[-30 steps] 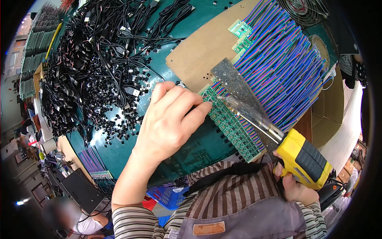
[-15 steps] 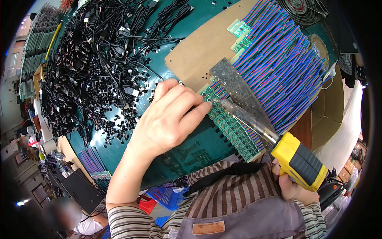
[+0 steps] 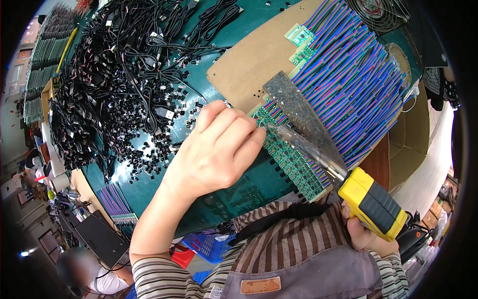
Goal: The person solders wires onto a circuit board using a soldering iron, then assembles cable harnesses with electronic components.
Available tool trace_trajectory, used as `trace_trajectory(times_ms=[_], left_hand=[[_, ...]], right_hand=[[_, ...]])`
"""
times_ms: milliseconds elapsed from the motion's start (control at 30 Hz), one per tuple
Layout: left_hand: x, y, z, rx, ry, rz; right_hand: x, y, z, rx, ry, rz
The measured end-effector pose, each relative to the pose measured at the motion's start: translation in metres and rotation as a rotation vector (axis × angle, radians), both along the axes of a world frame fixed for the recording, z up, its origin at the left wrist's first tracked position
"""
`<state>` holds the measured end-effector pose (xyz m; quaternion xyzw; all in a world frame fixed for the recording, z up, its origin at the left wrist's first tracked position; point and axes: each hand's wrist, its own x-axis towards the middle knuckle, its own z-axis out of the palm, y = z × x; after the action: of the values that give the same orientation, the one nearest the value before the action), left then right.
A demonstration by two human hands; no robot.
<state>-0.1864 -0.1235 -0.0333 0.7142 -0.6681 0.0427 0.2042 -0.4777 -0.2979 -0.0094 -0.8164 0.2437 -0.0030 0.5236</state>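
My right hand (image 3: 366,234) grips a yellow and dark grey soldering gun (image 3: 376,204) by its handle. The long barrel points up and left, its tip close to the far end of a row of green circuit boards (image 3: 294,162). My left hand (image 3: 214,149) is closed in a pinch beside that tip, over the boards' far left edge. Whatever the pinched fingers hold is hidden behind them. A flat, worn metal bar (image 3: 303,112) lies across the blue, red and green wires (image 3: 348,84) joined to the boards.
A large heap of black USB cables (image 3: 124,65) with small connectors covers the left of the green mat (image 3: 199,212). A brown cardboard sheet (image 3: 249,65) lies under the wires. At the back right is a fan (image 3: 381,12). Another person (image 3: 107,281) sits at lower left.
My left hand has shifted very slightly, its wrist a little to the left. The soldering gun's body has moved slightly up and left; its tip stays at the boards.
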Motion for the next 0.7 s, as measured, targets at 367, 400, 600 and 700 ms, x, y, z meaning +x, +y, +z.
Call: trace_trajectory(times_ms=[367,400,600,700], left_hand=[[-0.012,0.003,-0.003,-0.003,-0.126,0.025],[-0.012,0.003,-0.003,-0.006,-0.126,0.025],[-0.009,0.000,-0.002,0.002,-0.140,0.013],[-0.008,0.004,0.000,0.014,-0.159,0.026]], right_hand=[[-0.002,-0.010,0.003,0.051,0.057,0.104],[-0.003,-0.011,0.004,0.064,0.065,0.150],[-0.009,0.003,0.005,0.345,0.184,-0.187],[0.006,0.005,0.013,0.342,0.121,-0.130]])
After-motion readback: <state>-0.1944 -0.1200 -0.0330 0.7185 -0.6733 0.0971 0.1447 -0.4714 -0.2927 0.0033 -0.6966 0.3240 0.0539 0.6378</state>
